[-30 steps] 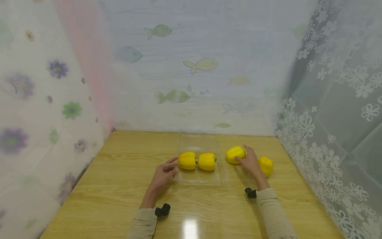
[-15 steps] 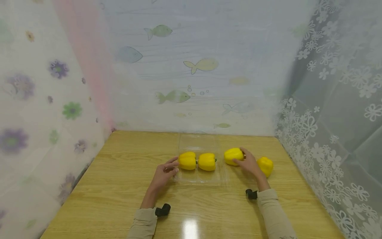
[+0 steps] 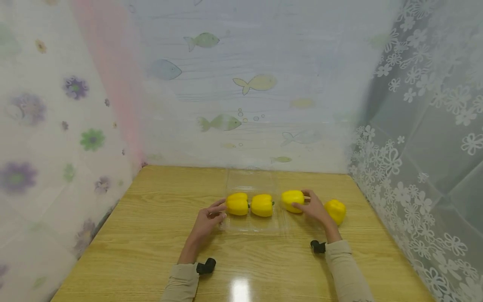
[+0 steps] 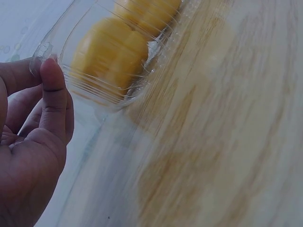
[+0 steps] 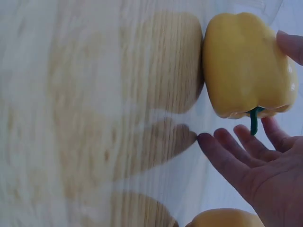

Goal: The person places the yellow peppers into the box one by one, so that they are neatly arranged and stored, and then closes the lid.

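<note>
My left hand (image 3: pixel 205 221) pinches the left rim of a clear plastic clamshell container (image 3: pixel 249 228) between thumb and finger. Two yellow bell peppers, a left one (image 3: pixel 237 204) and a right one (image 3: pixel 262 205), lie end to end inside it. Just right of the container, my right hand (image 3: pixel 317 209) has its thumb against the near side of a third yellow pepper (image 3: pixel 292 201). In the right wrist view this pepper's green stem (image 5: pixel 254 120) points toward the hand, whose other fingers stretch out fairly straight by the stem end.
Another yellow pepper (image 3: pixel 336 212) lies on the wooden table (image 3: pixel 151 243), right behind my right wrist. The container's transparent lid (image 3: pixel 250 179) lies folded back toward the fish-patterned curtain (image 3: pixel 181 138). Patterned sheets close off the left and right sides.
My right hand and the third pepper have shifted a little left and toward me, closer to the container. The left hand and the container have stayed in place.
</note>
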A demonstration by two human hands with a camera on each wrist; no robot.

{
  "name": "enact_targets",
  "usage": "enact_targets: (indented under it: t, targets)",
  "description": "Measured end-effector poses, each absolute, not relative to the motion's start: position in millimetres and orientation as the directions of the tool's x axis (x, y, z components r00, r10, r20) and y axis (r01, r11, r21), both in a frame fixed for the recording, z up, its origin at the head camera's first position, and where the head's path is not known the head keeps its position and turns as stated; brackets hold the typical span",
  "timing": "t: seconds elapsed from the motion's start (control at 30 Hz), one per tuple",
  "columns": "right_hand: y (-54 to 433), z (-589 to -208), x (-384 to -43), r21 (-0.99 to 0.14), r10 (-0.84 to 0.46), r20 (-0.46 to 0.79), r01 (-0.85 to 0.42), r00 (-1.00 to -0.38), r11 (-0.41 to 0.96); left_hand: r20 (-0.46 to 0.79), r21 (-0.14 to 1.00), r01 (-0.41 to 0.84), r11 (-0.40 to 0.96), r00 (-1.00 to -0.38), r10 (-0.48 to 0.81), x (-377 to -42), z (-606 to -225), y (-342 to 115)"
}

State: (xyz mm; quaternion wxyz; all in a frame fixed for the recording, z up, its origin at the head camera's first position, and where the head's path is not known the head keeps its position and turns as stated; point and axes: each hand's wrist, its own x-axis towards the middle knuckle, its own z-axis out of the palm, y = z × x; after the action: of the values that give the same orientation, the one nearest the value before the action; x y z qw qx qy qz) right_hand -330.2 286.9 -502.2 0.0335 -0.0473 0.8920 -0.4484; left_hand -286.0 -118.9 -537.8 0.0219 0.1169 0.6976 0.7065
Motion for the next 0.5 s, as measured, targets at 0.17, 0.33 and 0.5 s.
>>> enact_targets:
  t: [0.17,0.33,0.5]
  targets:
    - [285.3,-503.4,-330.5,-0.81,-0.128,-0.029,-0.051,-0.991,0.584,0.143,0.99,0.14,-0.031,-0.971,0.191,-285.8,-538.0,-118.6]
    - [284.3,-504.6,-331.6,-0.787,-0.159,-0.005,-0.094,-0.987,0.61,0.149,0.989,0.144,-0.041,-0.97,0.192,-285.9,-537.8,-118.4]
    - [283.1,-504.6,-331.0,-0.786,-0.182,-0.003,-0.11,-0.983,0.608,0.148,0.989,0.141,-0.05,-0.969,0.195,-285.9,-536.9,-118.6]
